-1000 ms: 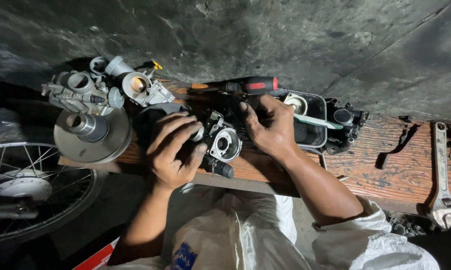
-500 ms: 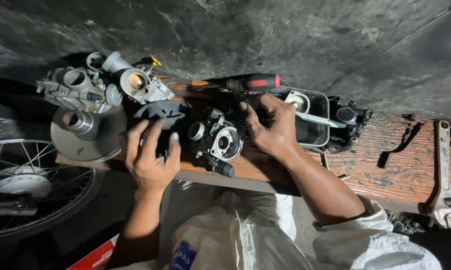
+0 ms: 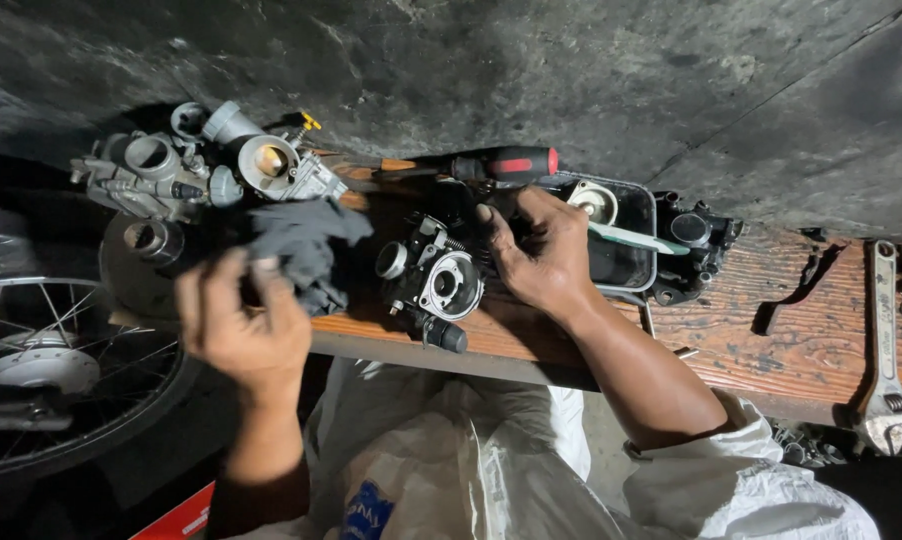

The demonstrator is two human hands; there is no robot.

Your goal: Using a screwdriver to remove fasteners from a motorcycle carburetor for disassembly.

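Grey and crumpled, a rag hung from the left hand, whose fingers were curled round its lower edge near the front of the wooden bench. The rag lay partly over a dark round part at the bench's left end. Just right of the rag sat a carburetor, its round bore facing up, resting on the wood close to the bench's front edge. The right hand was closed on the carburetor's right side, thumb and fingers pressed against the body. Behind that hand lay a screwdriver with a red and black handle, along the foot of the rough grey wall. A black tray stood just right of the hand, with a pale green brush across it and a dark casting beside it. At the back left were two more carburetors, touching each other. A spoked wheel stood below the bench on the left. An adjustable wrench lay well apart at the far right.
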